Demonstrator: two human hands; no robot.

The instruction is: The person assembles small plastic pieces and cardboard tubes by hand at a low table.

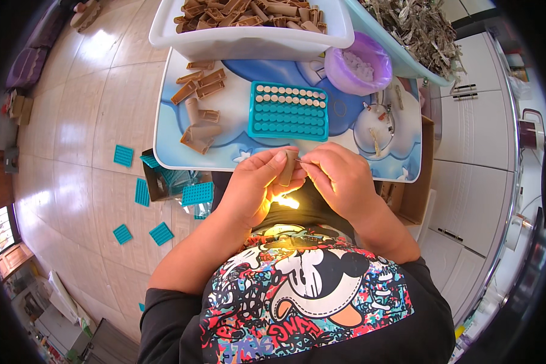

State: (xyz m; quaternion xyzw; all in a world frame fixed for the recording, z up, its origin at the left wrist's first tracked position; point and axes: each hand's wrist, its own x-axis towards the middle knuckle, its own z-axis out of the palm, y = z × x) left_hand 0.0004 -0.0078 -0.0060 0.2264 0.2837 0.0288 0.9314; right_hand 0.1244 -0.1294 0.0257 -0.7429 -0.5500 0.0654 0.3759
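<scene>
My left hand point(253, 177) is closed around a tan curved plastic piece point(289, 170), held upright at the table's near edge. My right hand point(341, 176) pinches a thin sliver point(299, 161) against the piece's upper right side; it is too small to name. Just beyond both hands lies a teal tray point(289, 134) with rows of round pockets. Small white round pieces point(291, 95) fill its two far rows. To the left on the table, several similar tan plastic pieces point(201, 91) lie loosely heaped.
A white bin point(252, 43) of tan pieces stands at the far edge. Right of it are a purple-lined bowl point(346, 76) and a large tub point(400, 56) of thin metal-like strips. Teal trays point(161, 233) lie on the floor left, near an open box point(158, 185).
</scene>
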